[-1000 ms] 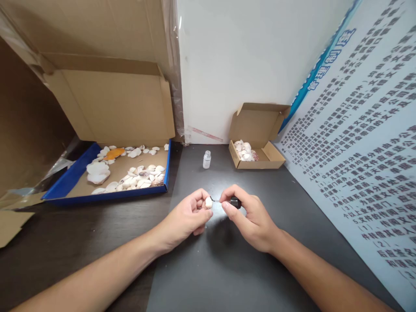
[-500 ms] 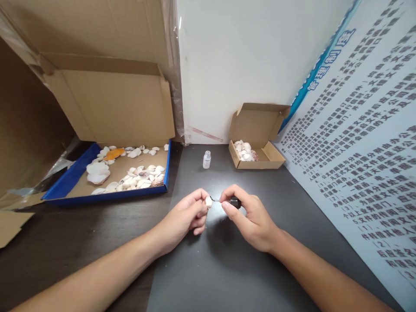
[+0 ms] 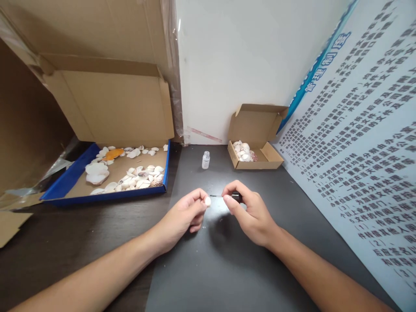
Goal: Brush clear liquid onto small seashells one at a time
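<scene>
My left hand (image 3: 185, 214) pinches a small white shell (image 3: 207, 201) between thumb and fingertips, just above the dark table (image 3: 214, 264). My right hand (image 3: 248, 212) grips a black-capped brush (image 3: 236, 197); its thin tip points left, close to the shell. A small clear bottle (image 3: 206, 160) stands uncapped on the table behind both hands.
A blue-rimmed cardboard tray (image 3: 107, 196) with several shells lies at the left, under a large open carton (image 3: 107, 99). A small open cardboard box (image 3: 256, 151) with shells sits at the back right. A printed poster (image 3: 360, 143) leans along the right side.
Both hands shifted slightly away from me. The brush tip has drawn a little away from the shell, which has turned in my left fingers.
</scene>
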Demonstrator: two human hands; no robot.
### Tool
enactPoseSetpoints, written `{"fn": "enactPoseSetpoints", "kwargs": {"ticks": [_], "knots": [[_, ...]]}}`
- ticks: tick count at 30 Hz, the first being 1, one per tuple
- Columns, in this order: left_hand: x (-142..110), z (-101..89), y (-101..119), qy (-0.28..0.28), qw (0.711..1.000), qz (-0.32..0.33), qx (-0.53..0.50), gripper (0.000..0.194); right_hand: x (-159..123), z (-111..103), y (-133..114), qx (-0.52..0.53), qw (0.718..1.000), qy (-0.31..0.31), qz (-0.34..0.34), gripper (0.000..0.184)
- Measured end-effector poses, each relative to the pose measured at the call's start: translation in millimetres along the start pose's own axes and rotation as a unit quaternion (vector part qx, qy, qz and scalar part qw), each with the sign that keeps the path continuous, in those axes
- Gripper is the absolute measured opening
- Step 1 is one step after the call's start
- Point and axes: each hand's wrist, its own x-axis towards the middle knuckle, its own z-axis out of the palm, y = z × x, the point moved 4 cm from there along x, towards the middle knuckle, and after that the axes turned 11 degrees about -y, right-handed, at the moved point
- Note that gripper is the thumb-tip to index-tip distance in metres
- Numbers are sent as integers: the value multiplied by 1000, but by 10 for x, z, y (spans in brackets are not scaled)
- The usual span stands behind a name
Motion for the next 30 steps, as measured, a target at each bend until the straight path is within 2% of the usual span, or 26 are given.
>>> {"fn": "enactPoseSetpoints", "kwargs": {"ticks": [7, 13, 17, 23, 30], "knots": [[34, -21, -8, -3, 1000, 5, -25, 15, 10, 60, 102, 32, 999, -19, 4, 18], [132, -152, 41, -53, 996, -10, -74, 12, 248, 63, 211, -2, 1000, 3, 4, 25], [152, -265, 74, -54, 996, -6, -71, 13, 346, 44, 234, 0, 1000, 15, -21, 28], [99, -240, 44, -83, 996, -19, -31, 18, 236, 23, 258, 37, 999, 20, -29, 25], [58, -233, 48, -55, 998, -15, -8, 14, 202, 71, 213, -26, 999, 4, -33, 20]]}}
